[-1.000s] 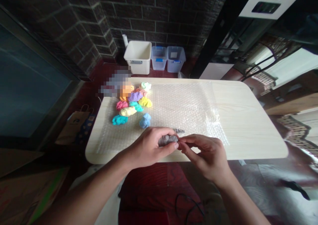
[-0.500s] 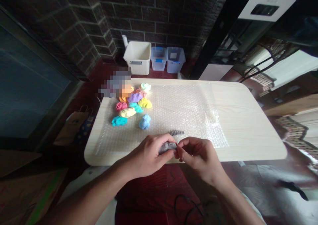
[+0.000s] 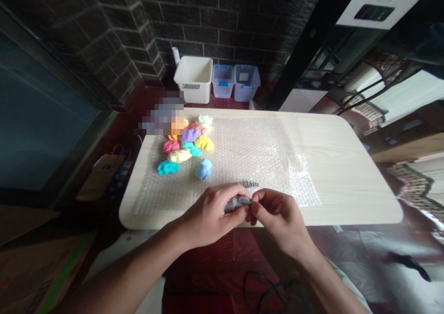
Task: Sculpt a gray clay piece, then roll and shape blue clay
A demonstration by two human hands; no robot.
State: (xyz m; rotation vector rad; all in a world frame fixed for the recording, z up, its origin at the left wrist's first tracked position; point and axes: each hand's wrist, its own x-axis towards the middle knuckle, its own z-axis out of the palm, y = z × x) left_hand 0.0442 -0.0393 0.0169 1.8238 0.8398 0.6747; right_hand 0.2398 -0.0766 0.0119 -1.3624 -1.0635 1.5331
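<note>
Near the table's front edge, my left hand (image 3: 217,211) is closed around a lump of grey modelling clay (image 3: 237,203). The fingers of my right hand (image 3: 275,210) pinch at the clay's right end; whatever lies between those fingertips is too small to make out. Just beyond the hands, a row of small dark grey pieces (image 3: 249,184) lies on the bubble wrap (image 3: 256,143). To the left of it sits a light blue clay lump (image 3: 203,169). Farther left is a cluster of several coloured lumps, among them a purple one (image 3: 189,135) and a teal one (image 3: 168,167).
The pale wooden table (image 3: 354,175) has rounded corners. On the floor behind it stand a white bin (image 3: 194,85) and two clear plastic boxes (image 3: 223,85). A paper bag (image 3: 102,175) is at the left, and a black cable (image 3: 265,286) lies on the floor below.
Both hands stay at the grey clay, with only a slight shift of the fingers. The whole view has moved a little; the other lumps keep their places on the table.
</note>
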